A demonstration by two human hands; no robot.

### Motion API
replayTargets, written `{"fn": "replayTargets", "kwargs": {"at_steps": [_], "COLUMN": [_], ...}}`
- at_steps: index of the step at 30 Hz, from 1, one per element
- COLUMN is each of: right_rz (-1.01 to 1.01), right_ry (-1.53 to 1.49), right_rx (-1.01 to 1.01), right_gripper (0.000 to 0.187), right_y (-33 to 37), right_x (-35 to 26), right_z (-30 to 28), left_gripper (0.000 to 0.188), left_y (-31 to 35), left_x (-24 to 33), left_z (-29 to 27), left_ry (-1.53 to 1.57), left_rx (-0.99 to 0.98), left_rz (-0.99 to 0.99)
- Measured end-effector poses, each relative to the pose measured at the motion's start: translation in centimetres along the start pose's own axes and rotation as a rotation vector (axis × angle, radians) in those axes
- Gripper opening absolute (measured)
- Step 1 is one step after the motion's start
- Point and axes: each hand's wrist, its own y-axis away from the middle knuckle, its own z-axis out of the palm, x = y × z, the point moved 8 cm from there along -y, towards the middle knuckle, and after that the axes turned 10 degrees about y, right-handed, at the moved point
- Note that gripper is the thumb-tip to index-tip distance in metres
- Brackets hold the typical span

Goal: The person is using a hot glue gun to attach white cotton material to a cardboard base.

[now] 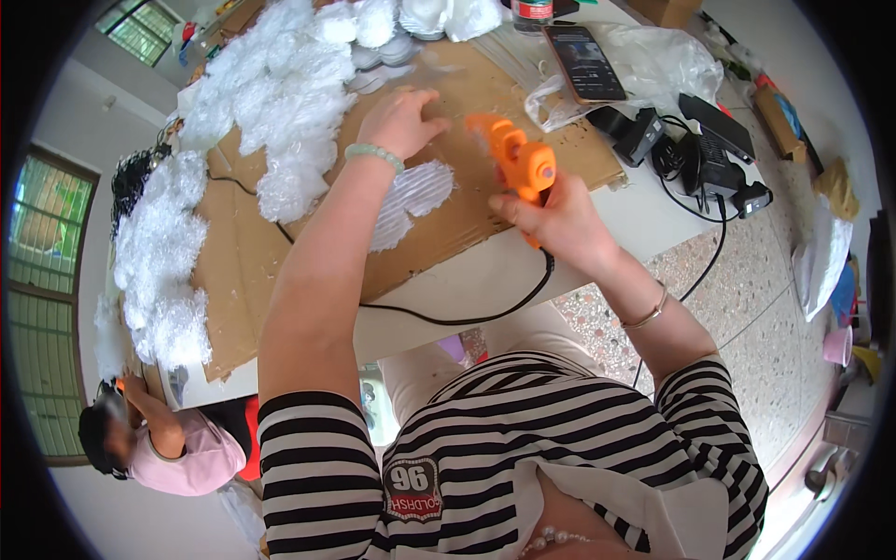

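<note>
My right hand (571,222) grips an orange glue gun (530,168), whose front end is blurred and points away over the cardboard sheet (448,233). My left hand (401,121) reaches over the cardboard to the left of the gun, thumb and fingers apart, with nothing visible in them. Just below that hand lies a ribbed, pale, cloud-shaped piece (418,198), partly behind my wrist. Fluffy white translucent clumps (289,112) cover the cardboard to the left of my left hand. Flat translucent pieces (381,75) lie beyond my fingers.
A black cord (448,322) runs from the gun along the table's front edge. At the right are a phone (583,63), a plastic bag (663,61), and black power adapters (705,159) with cables. A bottle (532,14) stands at the back. Another person (182,448) sits at lower left.
</note>
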Motion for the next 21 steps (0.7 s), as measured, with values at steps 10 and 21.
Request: {"fn": "replayTargets", "kwargs": {"at_steps": [10, 21], "right_rz": [-0.372, -0.283], "right_ry": [0.166, 0.159], "right_rx": [0.102, 0.143], "right_gripper": [0.039, 0.035], "right_y": [1.1, 0.9], "right_x": [-0.9, -0.5], "right_z": [-0.4, -0.7], "left_gripper": [0.032, 0.05], "left_y": [-1.8, -2.1], "left_x": [-0.6, -0.7], "left_z": [2.0, 1.7], "left_ry": [-0.202, -0.148], "left_rx": [-0.013, -0.112], "left_rz": [0.216, 0.011]}}
